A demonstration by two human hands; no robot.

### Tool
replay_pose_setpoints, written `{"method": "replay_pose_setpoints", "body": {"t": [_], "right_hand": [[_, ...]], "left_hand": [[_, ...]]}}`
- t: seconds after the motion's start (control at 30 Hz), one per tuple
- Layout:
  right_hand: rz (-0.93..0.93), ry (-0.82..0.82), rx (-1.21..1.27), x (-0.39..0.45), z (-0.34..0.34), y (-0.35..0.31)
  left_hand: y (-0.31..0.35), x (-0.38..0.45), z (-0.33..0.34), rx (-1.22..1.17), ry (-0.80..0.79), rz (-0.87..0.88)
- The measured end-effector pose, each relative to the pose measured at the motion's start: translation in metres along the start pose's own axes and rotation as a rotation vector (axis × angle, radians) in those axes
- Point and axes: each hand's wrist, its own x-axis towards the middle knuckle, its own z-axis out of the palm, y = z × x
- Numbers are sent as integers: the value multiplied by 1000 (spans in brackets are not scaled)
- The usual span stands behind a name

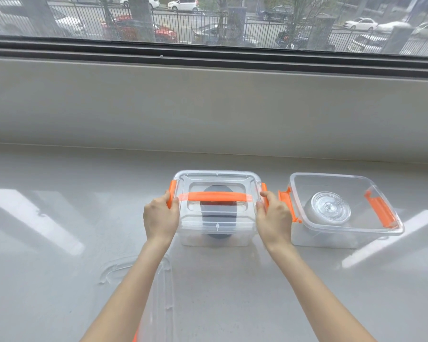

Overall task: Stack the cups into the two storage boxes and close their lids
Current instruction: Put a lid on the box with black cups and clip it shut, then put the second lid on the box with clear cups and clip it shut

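At frame centre, our left hand [160, 215] and right hand [274, 215] pinch the orange side latches [171, 191] of the lidded storage box [218, 208], dark cups [218, 213] inside. Right of it, the open box [344, 183] holds a clear cup [330, 208]; a spare lid [162, 280] lies at lower left, partly under our left forearm.

Spare clear lid [158, 292] runs off bottom edge.

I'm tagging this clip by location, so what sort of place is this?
Probably an indoor room at a wide window ledge or counter facing a street. A large window shows a metal fence and parked cars outside; both hands work on clear storage boxes on the pale surface.
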Motion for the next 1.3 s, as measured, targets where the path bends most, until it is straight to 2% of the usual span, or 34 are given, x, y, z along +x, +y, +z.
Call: {"method": "replay_pose_setpoints", "body": {"t": [0.23, 0.33, 0.4, 0.5, 0.57, 0.67, 0.73, 0.8, 0.9, 0.97, 1.1, 1.17, 1.3], "right_hand": [[-161, 15, -197, -1, 2, -3], [-162, -13, -235, -1, 1, -4], [-150, -67, -271, 2, -2, -3], [-111, -155, -296, 8, -14, -9], [-161, -121, -195, 3, -19, -18], [-258, -77, 137, -31, -18, -38], [-240, -159, 285, -60, -6, -45], [-179, -296, 316, -86, 11, -42], [-59, -629, 229, -120, 41, -35], [-2, -787, 152, -138, 58, -32], [169, -873, 143, -161, 79, -32], [222, -889, 121, -169, 86, -32], [176, -831, 79, -174, 93, -33]], "left_hand": [[0, 0, 0, -24, -2, -4], [1, -1, -2, -39, -26, -32], [3, 0, -8, -63, -84, -47], [-3, 4, -27, -234, -231, -129], [-17, -2, -45, -291, -294, -171], [-42, -31, -74, -280, -346, -186], [-59, -57, -89, -271, -347, -203], [-76, -80, -100, -205, -319, -236], [-105, -108, -106, -77, -262, -281], [-124, -125, -106, 6, -227, -322], [-151, -145, -101, 98, -210, -501], [-158, -149, -100, 116, -224, -518], [-165, -147, -100, 125, -183, -528]]}}
